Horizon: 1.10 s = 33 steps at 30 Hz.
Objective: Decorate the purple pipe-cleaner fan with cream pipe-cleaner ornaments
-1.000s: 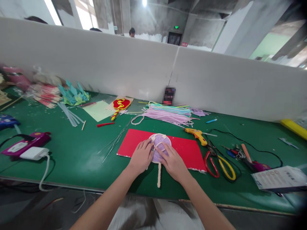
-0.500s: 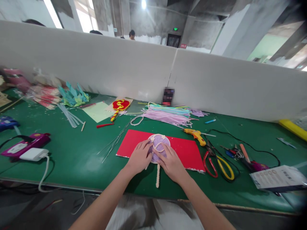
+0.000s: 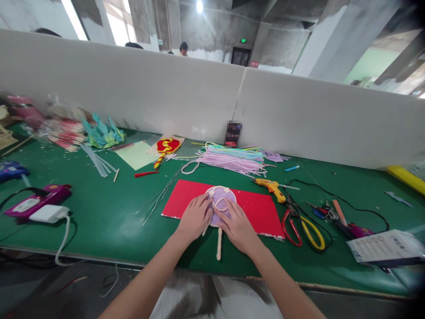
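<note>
A round purple fan made of pipe cleaners, with a pale rim and cream star shapes near its top, lies on a red board. Its twisted cream handle points toward me. Over the fan's face curves a cream pipe cleaner. My left hand is closed on it at the left, and a loose end sticks out below the fingers. From the right, my right hand presses its fingers on the fan and pinches the curve's other side. Both sets of fingertips are partly hidden.
Behind the board lies a pile of pipe cleaners. A yellow glue gun and scissors lie at the right. Thin wires and a red-and-yellow fan are left of centre. A purple power strip sits far left.
Almost nothing differs. Both hands keep their places on the fan and the curved pipe cleaner, with only a slight shift of the whole view.
</note>
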### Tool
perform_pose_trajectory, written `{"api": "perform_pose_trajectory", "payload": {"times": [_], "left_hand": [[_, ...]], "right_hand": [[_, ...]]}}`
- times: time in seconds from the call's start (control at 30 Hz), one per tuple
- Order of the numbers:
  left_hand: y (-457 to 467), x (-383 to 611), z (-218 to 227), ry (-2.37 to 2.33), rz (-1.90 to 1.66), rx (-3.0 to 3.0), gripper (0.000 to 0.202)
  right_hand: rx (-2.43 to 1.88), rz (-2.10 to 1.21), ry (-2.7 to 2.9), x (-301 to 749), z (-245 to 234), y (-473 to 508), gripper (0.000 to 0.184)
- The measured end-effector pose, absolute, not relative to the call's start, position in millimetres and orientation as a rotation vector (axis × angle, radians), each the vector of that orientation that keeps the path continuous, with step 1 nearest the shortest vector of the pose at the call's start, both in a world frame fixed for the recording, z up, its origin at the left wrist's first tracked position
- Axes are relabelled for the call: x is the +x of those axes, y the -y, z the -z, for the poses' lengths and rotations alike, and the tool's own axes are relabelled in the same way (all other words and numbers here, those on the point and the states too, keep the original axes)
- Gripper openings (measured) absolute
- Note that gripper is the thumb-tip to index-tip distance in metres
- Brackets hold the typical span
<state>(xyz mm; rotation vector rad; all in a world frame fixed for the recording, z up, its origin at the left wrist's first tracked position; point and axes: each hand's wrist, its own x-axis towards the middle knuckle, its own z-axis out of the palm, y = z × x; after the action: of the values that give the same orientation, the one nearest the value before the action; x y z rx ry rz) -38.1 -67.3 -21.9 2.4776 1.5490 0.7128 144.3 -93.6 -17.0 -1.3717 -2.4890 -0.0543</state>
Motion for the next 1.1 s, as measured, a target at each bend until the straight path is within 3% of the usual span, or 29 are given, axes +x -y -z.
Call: {"api": "perform_pose_trajectory", "payload": {"times": [0.2, 0.77, 1.1], "left_hand": [[66.6, -33.4, 23.4, -1.614, -0.764, 2.437, 0.032], [61.4, -42.6, 28.1, -1.578, -0.994, 2.143, 0.034], [67.0, -37.4, 22.0, -1.500, -0.809, 2.440, 0.034]], "right_hand": [[-1.380, 0.040, 2.508, 144.5, 15.5, 94.8, 0.050], [-1.387, 0.068, 2.496, 144.7, 17.3, 94.0, 0.047], [-1.392, 0.078, 2.501, 143.8, 16.6, 94.9, 0.047]]}}
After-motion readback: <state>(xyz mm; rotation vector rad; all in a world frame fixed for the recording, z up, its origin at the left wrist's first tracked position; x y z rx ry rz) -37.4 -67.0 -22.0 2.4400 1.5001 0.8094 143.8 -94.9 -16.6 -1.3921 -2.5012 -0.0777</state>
